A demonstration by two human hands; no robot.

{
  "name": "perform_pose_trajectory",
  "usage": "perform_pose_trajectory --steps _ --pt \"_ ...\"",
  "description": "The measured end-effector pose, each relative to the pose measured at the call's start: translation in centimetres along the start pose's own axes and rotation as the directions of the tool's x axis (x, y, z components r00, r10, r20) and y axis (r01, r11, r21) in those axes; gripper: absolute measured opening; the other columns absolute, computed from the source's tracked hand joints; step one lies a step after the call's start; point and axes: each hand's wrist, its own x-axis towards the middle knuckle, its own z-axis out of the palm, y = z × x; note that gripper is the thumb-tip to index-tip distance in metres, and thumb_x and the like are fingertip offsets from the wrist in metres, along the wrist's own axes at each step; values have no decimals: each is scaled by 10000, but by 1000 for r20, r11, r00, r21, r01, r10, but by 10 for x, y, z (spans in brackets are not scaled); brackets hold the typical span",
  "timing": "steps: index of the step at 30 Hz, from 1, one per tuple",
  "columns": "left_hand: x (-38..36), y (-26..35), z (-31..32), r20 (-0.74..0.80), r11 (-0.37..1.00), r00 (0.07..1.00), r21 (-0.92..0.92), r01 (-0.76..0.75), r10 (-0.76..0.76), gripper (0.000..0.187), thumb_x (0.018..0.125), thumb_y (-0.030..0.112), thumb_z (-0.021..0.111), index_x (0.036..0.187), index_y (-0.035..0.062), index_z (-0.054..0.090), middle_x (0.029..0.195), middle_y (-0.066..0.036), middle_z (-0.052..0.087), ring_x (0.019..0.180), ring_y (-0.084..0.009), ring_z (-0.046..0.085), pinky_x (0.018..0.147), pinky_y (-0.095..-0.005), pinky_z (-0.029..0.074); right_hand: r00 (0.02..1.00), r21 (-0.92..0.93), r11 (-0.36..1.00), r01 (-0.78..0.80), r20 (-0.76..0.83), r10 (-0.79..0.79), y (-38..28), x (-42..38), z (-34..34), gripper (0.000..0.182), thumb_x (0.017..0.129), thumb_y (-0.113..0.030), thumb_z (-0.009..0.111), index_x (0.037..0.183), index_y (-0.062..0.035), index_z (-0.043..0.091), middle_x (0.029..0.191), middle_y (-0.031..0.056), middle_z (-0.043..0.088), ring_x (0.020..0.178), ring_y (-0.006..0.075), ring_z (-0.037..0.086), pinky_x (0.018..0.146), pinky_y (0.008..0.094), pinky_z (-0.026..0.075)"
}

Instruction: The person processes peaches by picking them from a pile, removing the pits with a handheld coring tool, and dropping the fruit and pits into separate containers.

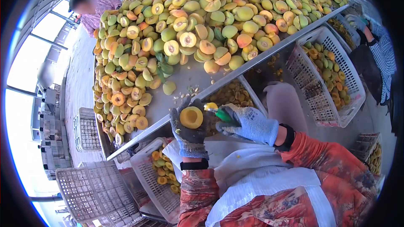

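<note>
My left hand (189,132), in a blue and dark glove, holds a halved yellow fruit (191,117) with its hollow cut face toward the camera. Gloved as well, my right hand (248,122) is closed around the green handle of a tool (225,116). A small yellow piece (210,106) shows at the tool's tip, just right of the fruit half. Both hands are over the near edge of a metal table (185,80), which bears a large heap of halved fruits (172,47). Beneath the hands, a bin of small cut pieces (235,94) shows partly.
White crates with fruit halves stand at the right (355,88) and lower left (145,172). Stacked crates (90,189) are at the far lower left. One person (94,12) stands behind the heap; another person's checked sleeve (381,54) shows at right.
</note>
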Motion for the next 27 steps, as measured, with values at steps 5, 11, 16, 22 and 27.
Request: perform_pose_trajectory --steps 5,11,16,22,27 --pt "-3 1 -11 321 567 897 695 -442 305 357 897 232 380 1166 7 448 1114 -156 516 1009 -258 524 853 -401 464 993 -269 960 -76 68 98 29 -10 7 509 673 -229 654 1115 -61 465 1022 161 539 870 341 555 732 395 453" --pt "3 -2 -4 161 971 983 210 -118 85 324 880 191 419 1121 -21 462 1051 -177 551 919 -292 566 824 -399 476 983 -390 915 104 -102 -155 4 2 23 475 686 -179 619 1116 -46 469 979 179 535 855 300 560 704 395 452" --pt "6 -11 -9 110 954 987 264 -145 119 285 846 178 476 1033 -33 517 983 -180 578 863 -290 585 785 -394 491 977 -658 730 186 46 -208 -7 7 29 444 705 -134 526 1131 -28 457 858 139 539 744 259 553 603 362 437" --pt "-2 -15 -1 -11 981 1000 192 20 -18 258 825 164 498 981 -35 547 919 -181 598 817 -284 597 731 -387 508 928 -641 677 362 183 -324 -5 -12 31 441 720 -128 497 1140 -3 448 822 135 539 688 240 561 552 347 436" --pt "-8 -11 -11 94 926 995 370 -76 44 230 832 135 488 959 -43 559 919 -169 603 832 -277 599 751 -364 506 967 -257 947 191 217 -136 9 -14 49 402 743 -166 540 1114 -33 465 832 144 566 674 291 571 583 369 441"
